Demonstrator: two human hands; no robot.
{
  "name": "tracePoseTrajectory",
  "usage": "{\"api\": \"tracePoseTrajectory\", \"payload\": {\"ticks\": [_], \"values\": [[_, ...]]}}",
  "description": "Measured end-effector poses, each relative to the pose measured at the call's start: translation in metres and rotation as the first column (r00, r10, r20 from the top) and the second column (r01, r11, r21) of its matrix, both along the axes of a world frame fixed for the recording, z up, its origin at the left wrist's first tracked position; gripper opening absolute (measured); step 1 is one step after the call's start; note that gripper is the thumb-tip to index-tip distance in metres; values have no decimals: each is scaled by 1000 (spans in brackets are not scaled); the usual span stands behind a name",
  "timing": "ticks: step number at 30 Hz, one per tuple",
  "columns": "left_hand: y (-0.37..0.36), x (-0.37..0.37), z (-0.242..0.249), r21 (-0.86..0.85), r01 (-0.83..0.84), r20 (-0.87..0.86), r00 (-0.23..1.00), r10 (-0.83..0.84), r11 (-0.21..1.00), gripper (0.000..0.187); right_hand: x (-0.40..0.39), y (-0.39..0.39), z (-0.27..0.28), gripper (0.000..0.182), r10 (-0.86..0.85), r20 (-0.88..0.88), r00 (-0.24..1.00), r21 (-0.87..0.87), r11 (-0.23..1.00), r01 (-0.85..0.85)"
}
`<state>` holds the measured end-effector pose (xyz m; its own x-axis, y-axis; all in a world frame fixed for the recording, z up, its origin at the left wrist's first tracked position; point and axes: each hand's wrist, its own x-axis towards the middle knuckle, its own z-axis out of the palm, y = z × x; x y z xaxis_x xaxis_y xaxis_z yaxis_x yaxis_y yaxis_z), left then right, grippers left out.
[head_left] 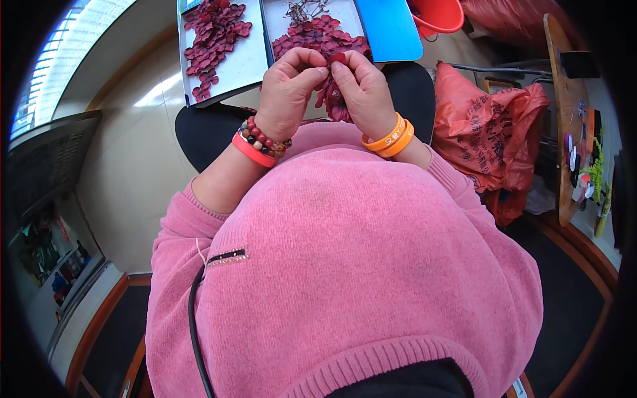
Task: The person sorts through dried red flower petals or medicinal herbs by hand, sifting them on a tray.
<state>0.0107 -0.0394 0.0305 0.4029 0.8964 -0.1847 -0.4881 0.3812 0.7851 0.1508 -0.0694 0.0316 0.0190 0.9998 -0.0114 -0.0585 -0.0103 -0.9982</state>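
My left hand (289,89) is closed in a pinch, its thumb and forefinger meeting near the other hand; what they grip is too small to make out. Opposite it, my right hand (361,85) pinches a dark red flower petal (337,58) between thumb and forefinger. The fingertips of both hands almost touch. More dark red petals (336,107) show below and between the hands. Just behind the hands, a heap of dark red flower petals (322,33) lies in a white box (271,10), along with some thin brown stems (305,9).
To the left, a white tray (240,65) holds another heap of petals (210,43). A blue panel (391,30) borders the box on the right. Beyond stand a red bucket (441,16) and a red plastic bag (481,119). A wooden board (561,126) is at far right.
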Motion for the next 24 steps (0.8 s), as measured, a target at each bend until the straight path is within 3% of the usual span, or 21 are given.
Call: {"api": "tracePoseTrajectory", "payload": {"ticks": [3,6,9,12,15,20,24], "values": [[7,-7,-4,-156,181,192,970,-150,971,15,4,0,-5,15,27,122,992,45,998,-33],[8,-9,-6,-181,228,226,956,-186,957,15,6,-1,-3,15,26,165,986,54,998,-36],[5,-4,-5,-59,91,55,995,-88,994,16,5,-2,-5,15,28,63,998,-19,999,-27],[0,-5,1,189,98,-267,963,-45,977,15,2,-2,1,15,16,19,1000,-58,998,-15],[-5,-1,-9,374,55,-324,943,74,926,13,1,-2,1,15,2,8,1000,-96,995,-1],[-7,0,-20,403,58,-321,944,81,914,11,2,-2,-1,16,30,-103,994,-201,978,-50],[-5,0,-15,403,62,-296,953,66,913,10,6,1,-2,16,57,-87,995,-224,972,-75]]}}
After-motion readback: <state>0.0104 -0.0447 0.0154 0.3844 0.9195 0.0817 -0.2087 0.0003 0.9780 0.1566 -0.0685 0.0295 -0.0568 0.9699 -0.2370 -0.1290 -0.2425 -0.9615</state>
